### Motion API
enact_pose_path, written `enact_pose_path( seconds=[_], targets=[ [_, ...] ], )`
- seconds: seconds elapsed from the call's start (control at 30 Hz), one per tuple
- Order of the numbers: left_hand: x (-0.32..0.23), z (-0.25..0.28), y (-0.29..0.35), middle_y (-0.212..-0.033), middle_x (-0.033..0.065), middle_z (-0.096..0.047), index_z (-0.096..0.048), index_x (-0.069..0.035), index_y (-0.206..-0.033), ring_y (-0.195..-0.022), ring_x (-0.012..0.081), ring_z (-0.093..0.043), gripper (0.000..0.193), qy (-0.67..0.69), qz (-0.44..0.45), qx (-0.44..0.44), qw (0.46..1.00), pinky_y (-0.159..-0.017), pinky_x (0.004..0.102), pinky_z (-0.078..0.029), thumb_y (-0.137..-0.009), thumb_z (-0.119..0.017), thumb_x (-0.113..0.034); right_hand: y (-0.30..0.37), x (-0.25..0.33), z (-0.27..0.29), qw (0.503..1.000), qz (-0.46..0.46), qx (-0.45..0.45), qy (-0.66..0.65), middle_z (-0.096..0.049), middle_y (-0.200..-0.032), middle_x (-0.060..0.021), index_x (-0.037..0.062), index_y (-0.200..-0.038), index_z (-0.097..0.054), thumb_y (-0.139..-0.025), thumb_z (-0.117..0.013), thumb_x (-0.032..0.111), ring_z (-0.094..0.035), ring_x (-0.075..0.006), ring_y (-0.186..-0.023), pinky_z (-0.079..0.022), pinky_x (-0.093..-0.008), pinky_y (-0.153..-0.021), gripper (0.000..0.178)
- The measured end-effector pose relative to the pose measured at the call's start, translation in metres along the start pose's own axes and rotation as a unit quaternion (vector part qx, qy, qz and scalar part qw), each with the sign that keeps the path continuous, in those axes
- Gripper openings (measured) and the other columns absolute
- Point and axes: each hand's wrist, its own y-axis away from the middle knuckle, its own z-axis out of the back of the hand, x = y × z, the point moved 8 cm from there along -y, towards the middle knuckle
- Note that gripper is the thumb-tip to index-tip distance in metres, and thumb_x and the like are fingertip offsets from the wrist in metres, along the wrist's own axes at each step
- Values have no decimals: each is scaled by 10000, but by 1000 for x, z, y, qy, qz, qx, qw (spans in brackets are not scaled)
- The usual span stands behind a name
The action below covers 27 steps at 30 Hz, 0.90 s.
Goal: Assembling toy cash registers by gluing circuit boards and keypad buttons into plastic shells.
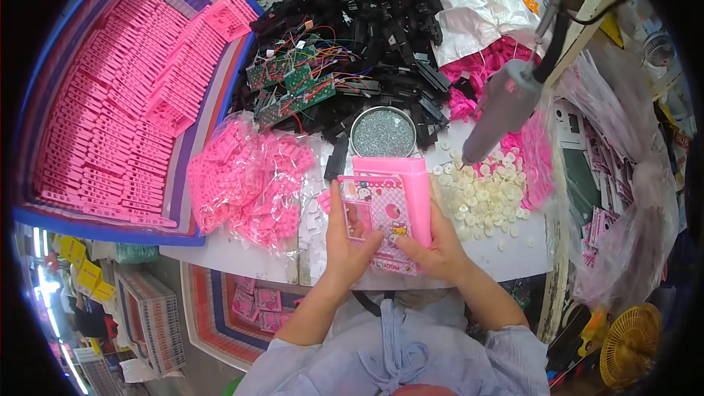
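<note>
Both hands hold a pink plastic case [419, 194] low over the front of the table. Its printed front panel [394, 214] shows checks, cartoon figures and a small window on the left. My left hand [348, 246] is closed along the left edge, thumb lying on the panel. From the other side, my right hand [442, 248] grips the right edge, its thumb pressing the lower part of the panel. The fingers beneath are hidden. Just beyond the case stands a round metal tin [353, 134] full of tiny silvery pieces.
A grey electric screwdriver [506, 106] hangs at the right, above white discs [488, 205]. Left are a bag of pink parts [249, 176] and a blue-rimmed crate [95, 229] of pink frames. Black parts [367, 22] and green wired circuit boards [299, 81] are heaped behind.
</note>
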Motion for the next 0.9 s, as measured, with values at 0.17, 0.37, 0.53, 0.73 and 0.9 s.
enact_pose_path(
  seconds=[0.17, 0.37, 0.53, 0.73, 0.9],
  targets=[
    [9, -3, 2, -1472, 172, -404, 13, -33, -1606, -1309, 259, -479, 1075, -6, 35, -2, 999, -1029, 389, -470, -807, -703, 36, -4, 7, 3, 995, 3, 62, 76, -683, -1157, -159, -9, -1440, -401, -862, -749, 233, -681, -210, -994, -528, -339, -861, 717],
    [8, -5, 10, -1447, 220, -405, -49, 42, -1578, -1232, 272, -540, 1086, -38, -15, -8, 999, -1009, 364, -476, -780, -782, -47, -2, 1, 4, 995, -20, 96, 18, -666, -1202, -152, 2, -1477, -362, -856, -720, 215, -671, -231, -1031, -521, -358, -908, 748],
    [12, 25, -19, -1283, 141, -561, -364, 16, -1453, -1088, 201, -619, 584, 11, 46, -52, 998, -933, 338, -519, -982, -598, -238, 4, -18, 3, 980, -45, 40, -189, -607, -1308, -121, 11, -1510, -322, -890, -700, 173, -629, -240, -1135, -501, -365, -972, 744],
    [19, 37, -23, -1037, 46, -676, -596, -28, -1208, -889, 114, -667, 368, 154, 81, -84, 981, -778, 271, -552, -1092, -422, -331, 12, -25, 3, 969, -199, 134, -58, -595, -1324, -122, 8, -1462, -379, -859, -772, 69, -620, -206, -1167, -517, -361, -987, 723],
    [16, 41, -20, -1050, 54, -673, -589, -21, -1210, -858, 109, -663, 372, 132, 62, -140, 979, -740, 266, -554, -1093, -419, -331, 32, -48, 2, 953, -231, 128, -148, -628, -1291, -118, -11, -1381, -467, -851, -778, 38, -633, -175, -1141, -535, -340, -971, 616]
  ],
)
